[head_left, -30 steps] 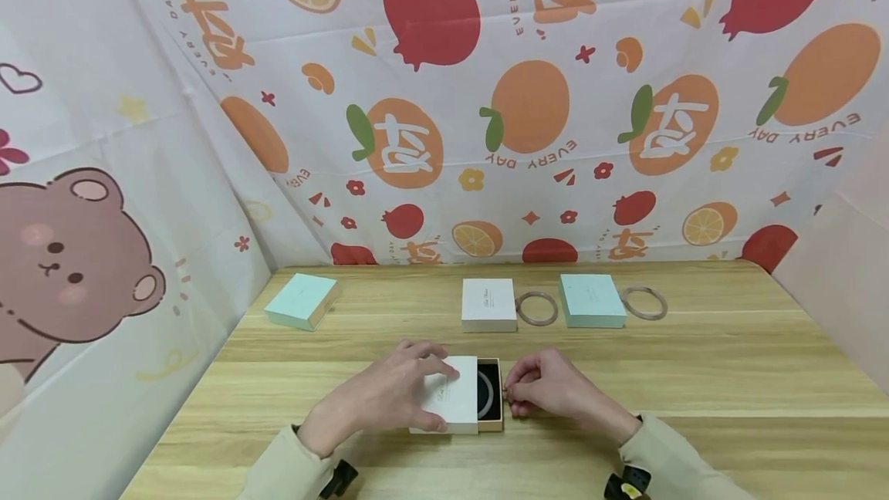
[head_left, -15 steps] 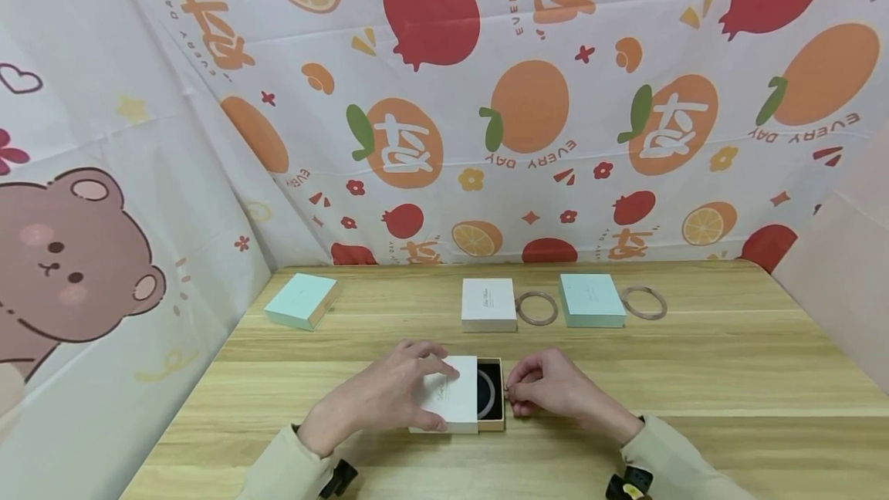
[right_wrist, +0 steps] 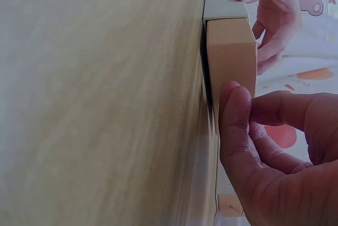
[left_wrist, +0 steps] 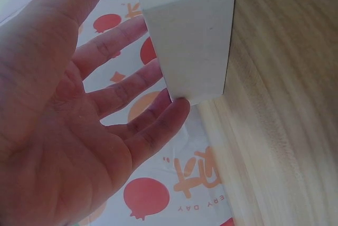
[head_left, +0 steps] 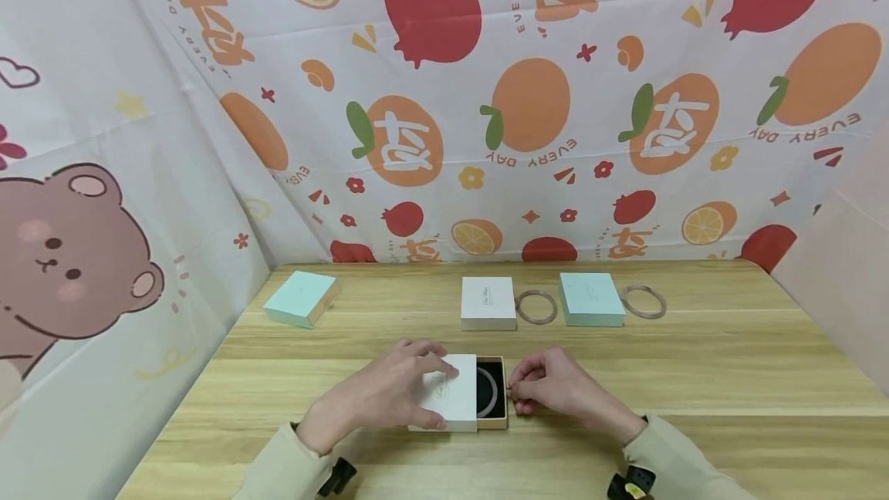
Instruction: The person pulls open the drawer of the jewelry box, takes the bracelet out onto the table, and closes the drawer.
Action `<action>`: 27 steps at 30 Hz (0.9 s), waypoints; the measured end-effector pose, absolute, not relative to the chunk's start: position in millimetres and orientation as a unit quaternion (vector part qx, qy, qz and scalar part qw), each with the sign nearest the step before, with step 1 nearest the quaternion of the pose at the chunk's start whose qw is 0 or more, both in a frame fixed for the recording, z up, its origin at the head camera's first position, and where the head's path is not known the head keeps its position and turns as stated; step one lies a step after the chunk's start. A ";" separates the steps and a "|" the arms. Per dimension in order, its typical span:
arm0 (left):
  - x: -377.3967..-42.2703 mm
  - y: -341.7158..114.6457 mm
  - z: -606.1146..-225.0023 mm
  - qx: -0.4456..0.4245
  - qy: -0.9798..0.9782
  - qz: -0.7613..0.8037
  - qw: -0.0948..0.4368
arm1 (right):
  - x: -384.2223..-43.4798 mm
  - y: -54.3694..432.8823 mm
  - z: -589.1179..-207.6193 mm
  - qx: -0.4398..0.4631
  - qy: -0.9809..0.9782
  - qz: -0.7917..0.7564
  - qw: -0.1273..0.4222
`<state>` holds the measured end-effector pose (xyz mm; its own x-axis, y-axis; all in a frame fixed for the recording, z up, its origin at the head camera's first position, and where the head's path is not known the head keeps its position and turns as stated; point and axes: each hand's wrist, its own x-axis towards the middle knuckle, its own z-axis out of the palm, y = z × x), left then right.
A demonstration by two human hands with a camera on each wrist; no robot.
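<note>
In the head view a white box sleeve [head_left: 460, 407] lies near the table's front. My left hand [head_left: 389, 388] spans it, thumb on the near edge and fingers at the far side; the left wrist view shows fingertips against the white sleeve [left_wrist: 190, 52]. A tan-edged drawer [head_left: 493, 423] sticks partway out of the sleeve's right end. On its black lining lies a greyish bangle [head_left: 495, 392], its left part hidden under the sleeve. With thumb and forefinger my right hand [head_left: 556, 386] pinches a small pull, mostly hidden, at the tan drawer end [right_wrist: 229, 52].
Behind stand a white box [head_left: 488, 303] and a mint box [head_left: 593, 300], each with a bangle at its right: one bangle [head_left: 555, 307] and another bangle [head_left: 664, 304]. A mint box [head_left: 301, 298] sits at the back left. A fruit-printed cloth [head_left: 444, 99] hangs behind the table.
The drawer has slid slightly further right out of the sleeve, with my right hand moving along. More of the bangle shows. My left hand stays in place on the sleeve.
</note>
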<state>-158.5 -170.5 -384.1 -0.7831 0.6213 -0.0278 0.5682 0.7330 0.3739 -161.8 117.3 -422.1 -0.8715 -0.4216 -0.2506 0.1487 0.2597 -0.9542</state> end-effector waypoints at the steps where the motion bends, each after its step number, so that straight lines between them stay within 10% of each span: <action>1: -158.7 -170.4 -384.0 0.321 0.928 0.175 0.075 | -161.7 117.9 -422.1 -0.091 0.757 -0.602 0.236; 27: -156.7 -170.4 -385.4 0.318 0.928 0.182 0.076 | -159.6 122.9 -426.3 -0.087 0.760 -0.605 0.223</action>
<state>-156.7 -170.4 -385.4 -0.7870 0.6165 -0.0247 0.5616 0.7323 0.3853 -159.6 122.9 -426.3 -0.8858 -0.4013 -0.2331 0.1371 0.2535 -0.9576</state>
